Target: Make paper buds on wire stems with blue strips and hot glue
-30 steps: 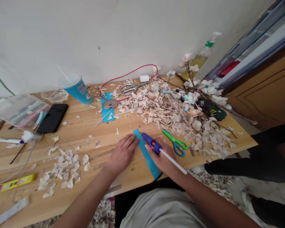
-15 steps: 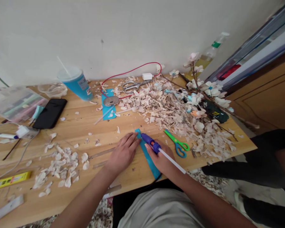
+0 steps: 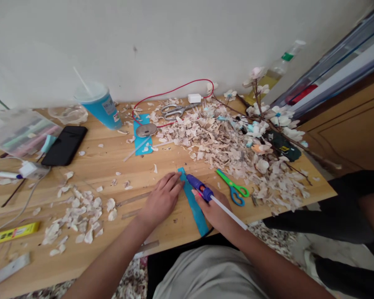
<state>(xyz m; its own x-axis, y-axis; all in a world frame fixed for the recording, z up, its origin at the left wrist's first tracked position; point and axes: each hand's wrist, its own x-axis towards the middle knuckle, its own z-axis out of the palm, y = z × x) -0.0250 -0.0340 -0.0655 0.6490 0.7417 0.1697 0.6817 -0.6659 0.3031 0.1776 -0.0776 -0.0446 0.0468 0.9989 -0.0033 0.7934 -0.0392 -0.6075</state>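
A long blue paper strip (image 3: 193,203) lies on the wooden table (image 3: 118,166) near its front edge. My left hand (image 3: 161,198) rests flat on the table, fingers stretched out, fingertips pressing the strip's far left edge. My right hand (image 3: 212,207) is closed round a purple glue gun (image 3: 199,187) with a white glue stick (image 3: 228,211) poking out the back. The gun's nozzle points at the top of the strip, next to my left fingertips.
Green and blue scissors (image 3: 233,187) lie right of my right hand. A big heap of pale petals (image 3: 224,145) and flower branches (image 3: 267,120) fills the right. Metal scissors (image 3: 174,111), a blue cup (image 3: 100,107), a black phone (image 3: 65,145), a smaller petal pile (image 3: 81,216).
Both hands stay on the strip almost unmoved. Only the camera view has shifted a little.
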